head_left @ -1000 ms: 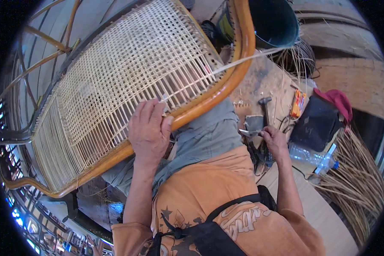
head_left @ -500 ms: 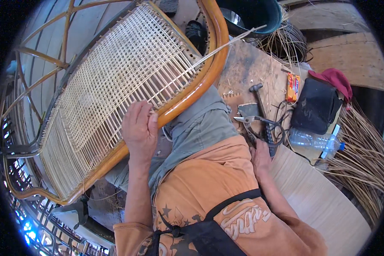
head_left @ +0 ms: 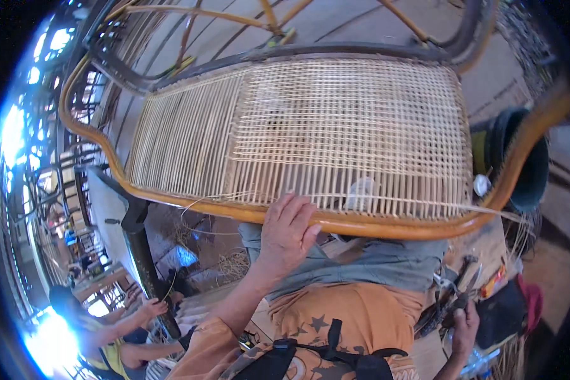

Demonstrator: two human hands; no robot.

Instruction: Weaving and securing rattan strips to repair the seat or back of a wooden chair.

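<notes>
A long rattan seat panel (head_left: 354,114) lies across my lap inside a glossy cane frame (head_left: 386,228). Its upper part is woven crosswise, while bare lengthwise strands show along the near edge. My left hand (head_left: 288,231) rests over the near rail, fingers stretched out onto the strands and thumb apart. A loose pale cane strand (head_left: 411,201) runs along this edge, and its end sticks out past the right corner. Low on the right, my right hand (head_left: 466,326) is closed around a dark-handled pointed tool (head_left: 462,300). Pruning shears (head_left: 443,282) lie just left of it.
A hammer (head_left: 468,261), a black pouch (head_left: 501,320), a red cloth (head_left: 531,301) and a clear bottle (head_left: 478,361) lie at the lower right. A dark bucket (head_left: 529,168) stands beyond the frame's right end. Another person (head_left: 111,332) works at the lower left.
The view has turned, so the panel now lies nearly level across the picture. My right hand has taken up the pointed tool from among the tools. My left hand remains at the near rail.
</notes>
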